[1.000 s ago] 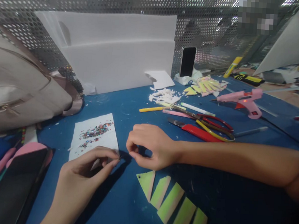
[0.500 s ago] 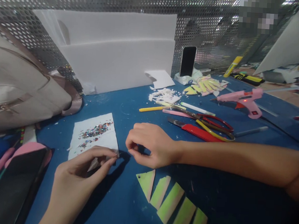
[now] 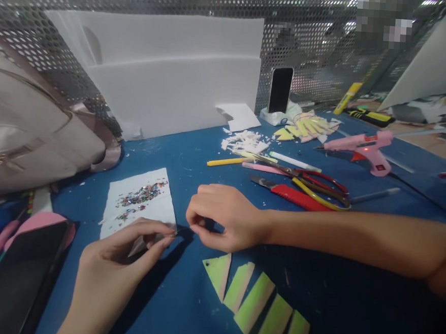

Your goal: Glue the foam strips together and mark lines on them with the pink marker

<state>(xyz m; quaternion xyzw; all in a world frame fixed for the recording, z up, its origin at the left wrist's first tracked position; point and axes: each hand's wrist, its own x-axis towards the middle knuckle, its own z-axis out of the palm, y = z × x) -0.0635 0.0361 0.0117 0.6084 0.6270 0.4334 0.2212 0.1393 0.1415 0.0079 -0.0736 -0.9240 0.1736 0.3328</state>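
Note:
Finger and thumb of my left hand (image 3: 120, 266) are pinched on a tiny thing, too small to name, just over the lower right corner of a white paper sheet (image 3: 109, 200). Small multicoloured beads or sequins (image 3: 142, 196) lie in two clusters on that sheet. My right hand (image 3: 223, 215) is closed, thumb against curled fingers, a short gap to the right of my left fingertips. What it grips, if anything, is hidden; a faint thin line seems to cross the gap. Below it lies a row of green-and-pink cut strips (image 3: 255, 301), led by a triangular piece with a dark dot.
A red cutter (image 3: 297, 196), scissors (image 3: 321, 186) and several markers (image 3: 227, 162) lie beyond my right hand. Further right is a pink glue gun (image 3: 365, 149). A dark phone (image 3: 12, 279) lies at left, near a pale bag (image 3: 30, 128). White boards (image 3: 174, 92) stand behind.
Both hands keep nearly the same pose and place. The view has shifted very slightly; nothing has visibly been picked up or put down.

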